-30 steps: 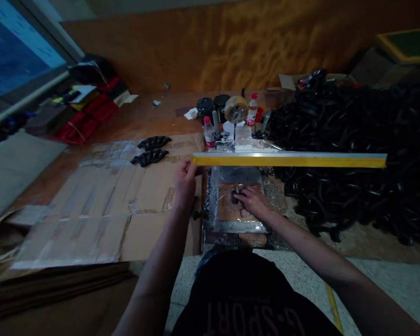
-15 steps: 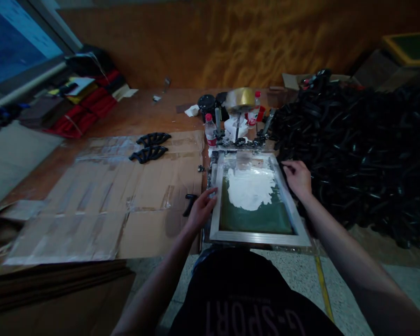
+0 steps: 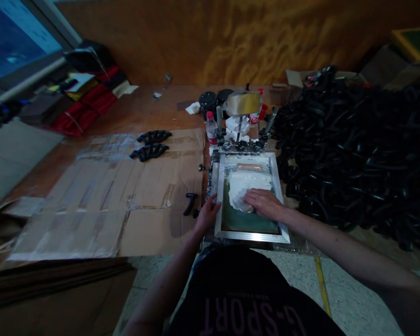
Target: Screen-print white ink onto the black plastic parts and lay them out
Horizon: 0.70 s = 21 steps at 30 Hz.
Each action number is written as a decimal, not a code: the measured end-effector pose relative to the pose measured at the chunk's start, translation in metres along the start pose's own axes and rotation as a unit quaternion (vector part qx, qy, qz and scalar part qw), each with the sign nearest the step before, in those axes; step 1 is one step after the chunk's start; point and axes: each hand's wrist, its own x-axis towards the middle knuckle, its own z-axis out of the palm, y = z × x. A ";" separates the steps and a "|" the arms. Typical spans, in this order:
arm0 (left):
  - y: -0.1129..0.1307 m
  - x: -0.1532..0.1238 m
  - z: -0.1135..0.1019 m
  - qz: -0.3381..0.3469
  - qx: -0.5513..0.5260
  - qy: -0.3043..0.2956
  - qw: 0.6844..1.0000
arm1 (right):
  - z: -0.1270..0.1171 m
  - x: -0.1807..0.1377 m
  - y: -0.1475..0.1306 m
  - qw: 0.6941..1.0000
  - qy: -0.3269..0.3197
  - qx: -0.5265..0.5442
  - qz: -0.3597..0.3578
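A silk-screen printing frame (image 3: 254, 236) lies flat before me, with white ink (image 3: 240, 179) spread over its green mesh. My right hand (image 3: 266, 204) is closed on a pale crumpled wad (image 3: 244, 200), pressed on the mesh at the lower part of the ink. Whether the wad is cloth or paper I cannot make out. At the frame's left edge, my left hand (image 3: 208, 217) grips the rim, thumb on top. A wood-handled squeegee (image 3: 250, 166) lies at the far end of the mesh. Just left of my left hand is a black curved handle-like part (image 3: 190, 204).
Black plastic parts (image 3: 353, 154) are heaped along the right. Two black lattice-like pieces (image 3: 149, 151) lie on flattened cardboard (image 3: 101, 200) at left. Behind the frame stand a clamp, a bottle (image 3: 211, 128), dark tubs (image 3: 207, 101) and a tape roll (image 3: 244, 102).
My right hand has moved from beside the frame's right edge onto the mesh, now with a pale wad. The frame's near right corner has shifted left. My left hand stays at the left edge, slightly nearer.
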 end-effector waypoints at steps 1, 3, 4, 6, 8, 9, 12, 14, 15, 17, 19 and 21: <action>0.000 0.000 0.000 -0.003 -0.002 0.002 1.000 | -0.003 -0.003 0.000 1.000 -0.009 0.013 -0.022; 0.002 -0.002 0.000 -0.007 -0.007 0.001 1.000 | -0.009 -0.002 0.002 0.999 -0.014 0.030 -0.022; 0.004 -0.002 0.000 -0.008 -0.009 0.000 1.000 | -0.010 0.002 0.003 0.999 -0.003 0.032 -0.002; 0.008 -0.004 -0.001 -0.008 -0.015 -0.003 1.000 | -0.005 0.007 0.002 0.998 0.039 0.021 0.040; 0.010 -0.005 -0.001 -0.008 -0.020 -0.004 1.000 | 0.007 0.005 -0.004 0.996 0.074 0.003 0.050; 0.011 -0.006 -0.002 -0.008 -0.022 -0.004 1.000 | 0.013 0.002 -0.008 0.996 0.079 -0.004 0.038; 0.009 -0.006 -0.001 -0.009 -0.028 -0.004 1.000 | 0.023 -0.009 -0.019 0.998 0.063 -0.005 0.008; 0.008 -0.005 -0.002 -0.009 -0.035 -0.006 0.999 | 0.015 -0.003 -0.021 0.998 0.051 0.008 0.033; 0.009 -0.006 -0.003 -0.008 -0.042 -0.009 0.999 | 0.008 0.005 -0.020 0.996 0.054 0.014 0.063; 0.015 -0.007 -0.007 -0.010 -0.065 -0.019 0.998 | -0.013 0.028 -0.010 0.988 0.078 0.024 0.134; 0.028 -0.011 -0.013 -0.011 -0.098 -0.029 0.995 | -0.037 0.046 0.010 0.972 0.116 0.025 0.202; 0.048 -0.016 -0.021 -0.006 -0.122 -0.021 0.992 | -0.061 0.047 0.039 0.954 0.163 0.030 0.250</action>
